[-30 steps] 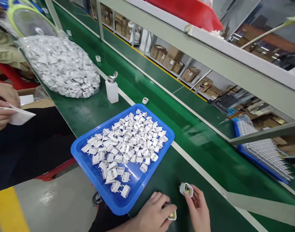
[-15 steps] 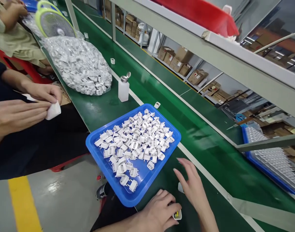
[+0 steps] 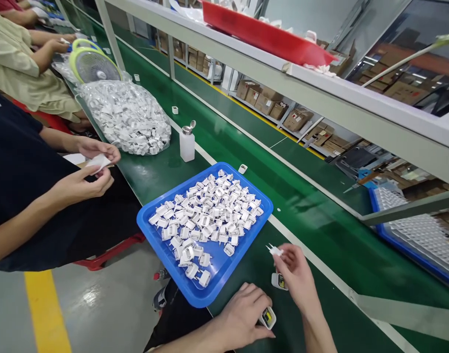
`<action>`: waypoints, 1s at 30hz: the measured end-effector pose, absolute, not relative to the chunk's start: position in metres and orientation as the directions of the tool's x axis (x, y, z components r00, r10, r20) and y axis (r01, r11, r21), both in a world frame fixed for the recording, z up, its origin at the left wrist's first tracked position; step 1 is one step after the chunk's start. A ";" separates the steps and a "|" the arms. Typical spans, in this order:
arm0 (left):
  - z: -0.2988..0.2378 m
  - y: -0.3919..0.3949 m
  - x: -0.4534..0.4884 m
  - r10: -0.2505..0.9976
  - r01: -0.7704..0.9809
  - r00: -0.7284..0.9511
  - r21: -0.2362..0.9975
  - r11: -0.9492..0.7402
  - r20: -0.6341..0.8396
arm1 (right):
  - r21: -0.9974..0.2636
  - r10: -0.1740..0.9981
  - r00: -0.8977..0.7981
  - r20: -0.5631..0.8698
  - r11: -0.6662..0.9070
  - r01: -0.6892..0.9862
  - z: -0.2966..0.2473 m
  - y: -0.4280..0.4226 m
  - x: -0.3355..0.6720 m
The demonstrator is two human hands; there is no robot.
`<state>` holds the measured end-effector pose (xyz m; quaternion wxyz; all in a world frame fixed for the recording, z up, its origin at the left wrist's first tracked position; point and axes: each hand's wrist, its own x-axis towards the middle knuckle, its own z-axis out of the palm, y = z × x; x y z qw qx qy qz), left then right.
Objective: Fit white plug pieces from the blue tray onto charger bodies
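My right hand (image 3: 298, 277) is closed in a pinch on a small white plug piece (image 3: 274, 250) with its two prongs pointing left, just right of the blue tray (image 3: 161, 242). The tray holds several white plug pieces (image 3: 209, 218). A white charger shell (image 3: 278, 281) lies on the green belt under my right hand. My left hand (image 3: 242, 318) grips another white charger shell (image 3: 268, 317), its open end showing yellow inside, at the belt's near edge.
A white bottle with a metal cap (image 3: 187, 142) stands beyond the tray. A clear bag of white parts (image 3: 126, 117) and a green fan (image 3: 92, 63) lie further left. A co-worker's hands (image 3: 88, 169) hold white paper. Another blue tray (image 3: 415, 230) sits right.
My right hand reached to the tray's edge and now pinches a white plug piece. The shell it held a second ago lies on the belt. The camera view drifted, showing more of the co-workers.
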<state>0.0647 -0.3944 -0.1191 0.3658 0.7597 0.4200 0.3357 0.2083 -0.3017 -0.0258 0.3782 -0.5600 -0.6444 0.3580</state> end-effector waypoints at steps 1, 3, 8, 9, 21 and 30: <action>-0.116 -0.394 0.064 0.886 0.397 0.419 0.838 -0.373 0.196 | -0.916 0.996 -0.033 0.088 0.094 0.391 -0.027 -0.318 0.222; -0.110 -0.393 0.063 0.890 0.404 0.421 0.841 -0.359 0.178 | -0.960 0.995 0.069 0.070 0.049 0.275 -0.035 -0.351 0.245; -0.097 -0.397 0.065 0.916 0.429 0.389 0.859 -0.278 0.102 | -0.996 0.980 0.191 -0.054 -0.066 0.058 -0.062 -0.411 0.269; -0.096 -0.398 0.067 0.922 0.436 0.377 0.861 -0.261 0.089 | -0.996 0.978 0.195 -0.072 -0.079 0.029 -0.067 -0.416 0.269; -0.094 -0.395 0.085 0.941 0.542 0.315 0.790 -0.289 0.128 | -0.997 0.992 0.130 -0.011 -0.020 0.073 -0.065 -0.427 0.258; -0.098 -0.397 0.077 0.882 0.487 0.398 0.756 -0.437 0.253 | -0.922 0.981 0.117 0.152 0.098 0.375 -0.075 -0.428 0.246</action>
